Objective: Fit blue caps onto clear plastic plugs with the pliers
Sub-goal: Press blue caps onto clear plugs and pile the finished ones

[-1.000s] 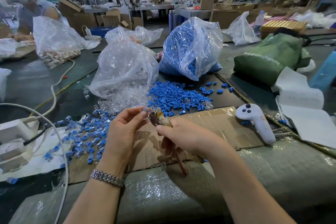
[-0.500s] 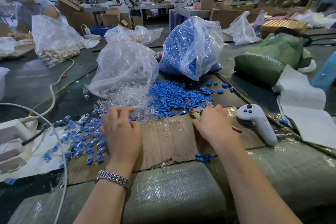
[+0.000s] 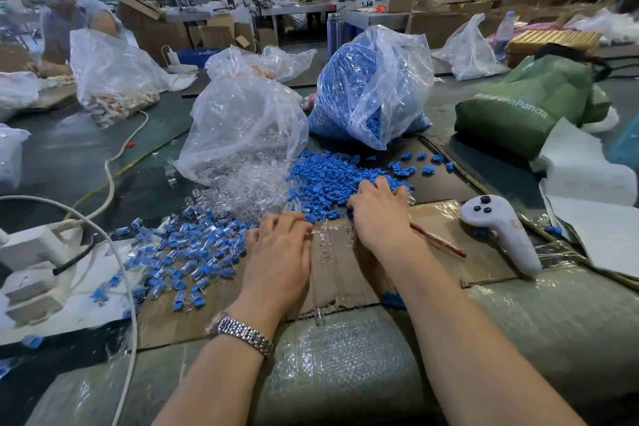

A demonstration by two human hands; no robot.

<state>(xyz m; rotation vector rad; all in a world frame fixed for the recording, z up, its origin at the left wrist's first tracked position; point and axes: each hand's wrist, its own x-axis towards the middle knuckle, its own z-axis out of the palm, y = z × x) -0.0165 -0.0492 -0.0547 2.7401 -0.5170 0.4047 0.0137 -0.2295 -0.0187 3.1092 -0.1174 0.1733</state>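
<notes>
Partway: heap of capped plugs [image 3: 179, 252] on bench left; loose blue caps [image 3: 328, 176] and clear plugs [image 3: 249, 187] in piles ahead, full bags behind, so much left. Left hand [image 3: 280, 252] curled at clear plugs, grasp unclear. Right hand [image 3: 380, 214] reaching into caps, apparently holding pliers [image 3: 439, 240]; red handle protrudes.

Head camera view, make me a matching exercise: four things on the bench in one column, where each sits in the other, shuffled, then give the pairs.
Things:
1. white controller
2. green bag
3. pile of capped plugs
4. loose blue caps

Places:
A. under the right hand fingertips
B. left of the left hand
C. far right, behind the white paper
D. right end of the cardboard

Pairs: 1-D, 2-C, 3-B, 4-A
</notes>
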